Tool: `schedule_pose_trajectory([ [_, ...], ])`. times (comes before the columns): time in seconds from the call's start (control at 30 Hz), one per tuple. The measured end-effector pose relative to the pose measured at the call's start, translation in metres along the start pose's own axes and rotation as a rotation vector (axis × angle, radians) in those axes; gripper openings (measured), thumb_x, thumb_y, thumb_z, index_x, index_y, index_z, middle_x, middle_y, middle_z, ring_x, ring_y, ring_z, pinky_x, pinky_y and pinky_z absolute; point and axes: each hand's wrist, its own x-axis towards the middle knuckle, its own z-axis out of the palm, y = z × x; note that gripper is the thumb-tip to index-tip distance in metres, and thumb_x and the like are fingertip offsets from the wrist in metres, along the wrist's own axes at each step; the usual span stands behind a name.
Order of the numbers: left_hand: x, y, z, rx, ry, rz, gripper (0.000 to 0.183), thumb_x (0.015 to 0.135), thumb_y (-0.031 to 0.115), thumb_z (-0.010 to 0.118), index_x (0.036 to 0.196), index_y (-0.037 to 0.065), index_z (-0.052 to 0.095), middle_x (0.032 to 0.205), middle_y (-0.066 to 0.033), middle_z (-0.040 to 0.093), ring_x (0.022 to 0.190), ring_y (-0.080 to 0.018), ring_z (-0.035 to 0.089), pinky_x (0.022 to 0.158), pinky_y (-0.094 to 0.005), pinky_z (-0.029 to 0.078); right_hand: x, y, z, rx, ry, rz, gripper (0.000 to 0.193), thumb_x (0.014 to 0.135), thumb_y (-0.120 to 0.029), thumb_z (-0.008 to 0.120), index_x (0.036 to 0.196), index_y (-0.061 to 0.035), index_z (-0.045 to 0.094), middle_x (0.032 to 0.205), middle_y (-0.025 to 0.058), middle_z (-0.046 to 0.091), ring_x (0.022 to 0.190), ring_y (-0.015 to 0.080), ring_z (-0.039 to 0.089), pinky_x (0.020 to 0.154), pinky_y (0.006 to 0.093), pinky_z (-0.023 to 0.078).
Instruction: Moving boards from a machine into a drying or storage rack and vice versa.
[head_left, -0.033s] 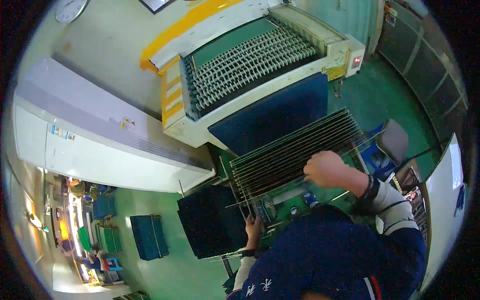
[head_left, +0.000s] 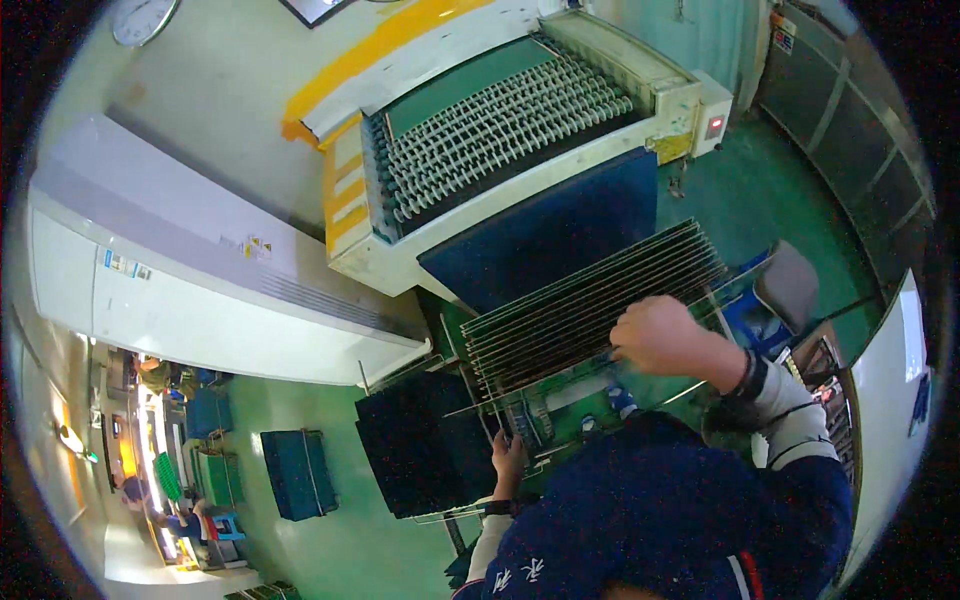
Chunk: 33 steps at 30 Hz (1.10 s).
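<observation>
Right grip (head_left: 660,337): edges toward 12 o'clock; curled, hold I can't tell.
Rack (head_left: 580,310): at its 10 o'clock, long axis 8-to-2.
Left grip (head_left: 509,457): farther; clamping unclear.

Black on the stacked panels (head_left: 420,440) at seven o'clock. Fine silver-grey stripes across the wire rack (head_left: 590,312) at three. Navy on the board (head_left: 545,228) at one. Grey-white lattice over the conveyor rollers (head_left: 505,130) at twelve, with yellow-and-white bands on the cream housing (head_left: 347,205) at ten. Lavender-white on the air conditioner (head_left: 200,290) at nine. Grey for the stool seat (head_left: 787,283), farther out at three. Green over the floor (head_left: 365,395) at eight.
</observation>
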Motion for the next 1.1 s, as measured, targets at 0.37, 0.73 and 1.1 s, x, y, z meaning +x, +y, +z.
schedule_pose_trajectory([
  [0.37, -0.024, 0.046, 0.002, 0.026, 0.086, 0.009, 0.067, 0.078, 0.027, 0.068, 0.135, 0.004, 0.041, 0.104, -0.0166, 0.065, 0.091, -0.0271, 0.063, 0.077, -0.0370, 0.049, -0.011, 0.118, -0.184, 1.109, 0.789, 0.334, 0.021, 0.084, -0.020, 0.064, 0.099, -0.0047, 0.067, 0.086, 0.0026, 0.068, 0.075, 0.0132, 0.062, 0.069, 0.0265, 0.048],
  [0.73, -0.017, -0.014, 0.017, 0.044, 0.104, -0.059, 0.077, 0.073, 0.035, 0.073, 0.136, 0.006, 0.039, 0.119, -0.0234, 0.054, 0.110, -0.0359, 0.052, 0.090, -0.0408, 0.043, 0.103, 0.216, -0.052, 2.013, 0.583, 0.143, 0.041, 0.088, -0.014, 0.057, 0.127, -0.0042, 0.045, 0.123, 0.0087, 0.055, 0.113, 0.0257, 0.053, 0.091, 0.0464, 0.046],
  [1.1, -0.031, -0.028, 0.028, 0.184, 0.087, -0.055, 0.094, 0.072, 0.036, 0.074, 0.144, 0.008, 0.021, 0.132, -0.0233, 0.039, 0.119, -0.0371, 0.042, 0.097, -0.0407, 0.040, 0.212, 0.212, 0.088, 2.343, 0.584, 0.693, 0.007, 0.087, -0.010, 0.059, 0.091, -0.0039, 0.057, 0.090, 0.0084, 0.062, 0.081, 0.0227, 0.060, 0.080, 0.0375, 0.051],
])
